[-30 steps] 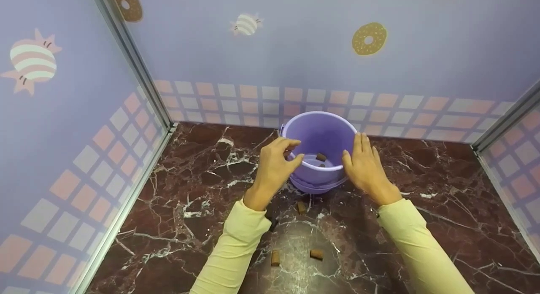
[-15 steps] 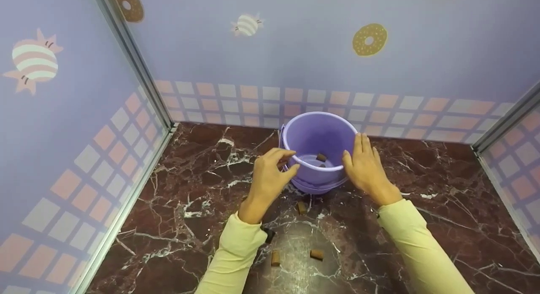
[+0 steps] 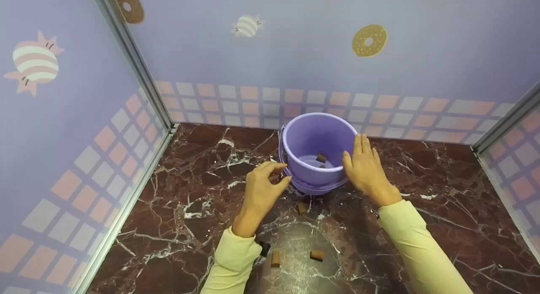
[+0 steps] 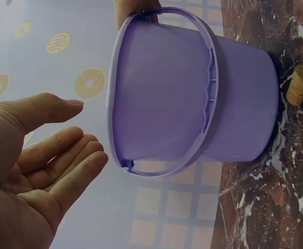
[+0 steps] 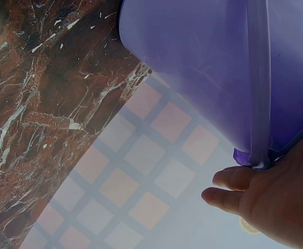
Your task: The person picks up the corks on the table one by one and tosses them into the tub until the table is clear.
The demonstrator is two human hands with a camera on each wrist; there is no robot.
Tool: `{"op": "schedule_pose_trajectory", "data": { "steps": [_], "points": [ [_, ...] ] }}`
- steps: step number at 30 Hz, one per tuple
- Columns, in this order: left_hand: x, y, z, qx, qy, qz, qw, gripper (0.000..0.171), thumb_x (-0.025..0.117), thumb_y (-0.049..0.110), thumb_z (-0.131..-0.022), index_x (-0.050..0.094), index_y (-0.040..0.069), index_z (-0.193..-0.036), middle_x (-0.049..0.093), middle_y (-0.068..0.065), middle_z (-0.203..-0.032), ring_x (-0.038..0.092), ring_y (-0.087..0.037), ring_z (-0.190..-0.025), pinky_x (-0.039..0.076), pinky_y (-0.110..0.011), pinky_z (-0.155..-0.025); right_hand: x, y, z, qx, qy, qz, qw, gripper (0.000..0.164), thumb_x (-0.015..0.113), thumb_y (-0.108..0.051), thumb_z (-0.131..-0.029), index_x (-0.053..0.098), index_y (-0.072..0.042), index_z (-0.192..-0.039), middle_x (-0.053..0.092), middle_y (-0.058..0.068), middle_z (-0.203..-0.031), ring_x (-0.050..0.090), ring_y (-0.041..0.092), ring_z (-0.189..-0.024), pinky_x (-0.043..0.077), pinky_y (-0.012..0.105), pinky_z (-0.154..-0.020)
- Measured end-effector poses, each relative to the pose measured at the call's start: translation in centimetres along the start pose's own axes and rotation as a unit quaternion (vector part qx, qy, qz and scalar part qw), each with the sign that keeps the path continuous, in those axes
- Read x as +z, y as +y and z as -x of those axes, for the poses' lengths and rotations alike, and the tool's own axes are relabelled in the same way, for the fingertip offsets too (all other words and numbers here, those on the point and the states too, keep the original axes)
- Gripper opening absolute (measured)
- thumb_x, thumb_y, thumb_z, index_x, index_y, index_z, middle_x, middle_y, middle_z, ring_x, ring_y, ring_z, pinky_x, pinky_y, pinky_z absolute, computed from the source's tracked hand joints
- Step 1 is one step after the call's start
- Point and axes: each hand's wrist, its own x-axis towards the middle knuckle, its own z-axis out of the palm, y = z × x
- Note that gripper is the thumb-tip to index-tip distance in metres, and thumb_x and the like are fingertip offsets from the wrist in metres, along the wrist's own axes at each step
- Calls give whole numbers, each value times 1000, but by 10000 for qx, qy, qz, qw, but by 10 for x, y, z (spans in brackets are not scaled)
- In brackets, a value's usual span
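A purple bucket [image 3: 318, 176] stands upright near the back wall, its handle [image 4: 212, 104] hanging down on the near side. My left hand [image 3: 261, 195] is just left of and in front of the bucket, apart from it, fingers gently bent and holding nothing. My right hand [image 3: 366, 167] rests against the bucket's right rim with its fingers straight; in the right wrist view its palm side meets the bucket by the handle joint. Inside the bucket lie a cork [image 3: 321, 158] and part of another. Outside are a cork [image 3: 302, 208] by the bucket's base and two nearer corks.
The two nearer corks, a left cork [image 3: 275, 258] and a right cork [image 3: 317, 255], lie on the dark red marbled surface [image 3: 202, 188]. A patterned back wall [image 3: 270, 53] and a left side wall [image 3: 63, 159] border it. A black object [image 3: 265, 248] shows at the left cuff.
My left hand has drawn back from the bucket's rim, moving down and to the left. My right hand, the bucket and the corks have stayed in place.
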Motion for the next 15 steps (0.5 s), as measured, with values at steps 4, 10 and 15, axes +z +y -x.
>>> {"op": "schedule_pose_trajectory", "data": {
  "steps": [4, 10, 15],
  "points": [
    [-2, -2, 6, -7, 57, -81, 10000, 25, 87, -6, -80, 78, -6, -103, 76, -16, -99, 75, -31, -91, 65, -34, -85, 1, 0, 1, 8, 6, 0, 10000, 71, 35, -27, -113, 9, 21, -159, 9, 43, -166, 9, 51, -158, 5, 64, -128],
    [-5, -5, 16, -134, 137, 56, 9998, 25, 86, -8, -79, 78, -6, -103, 75, -18, -99, 75, -34, -91, 64, -31, -85, 1, 0, 1, -7, 21, 9, 10000, 70, 35, -26, -113, 10, 21, -158, 10, 44, -165, 10, 52, -157, 6, 65, -128],
    [-6, -7, 22, -227, 212, 84, 9995, 26, 88, -7, -79, 78, -6, -103, 76, -16, -101, 76, -35, -92, 65, -32, -84, 0, -1, 0, -1, 17, 2, 10000, 71, 35, -27, -113, 9, 21, -159, 9, 43, -166, 9, 51, -158, 6, 65, -128]
  ]
}}
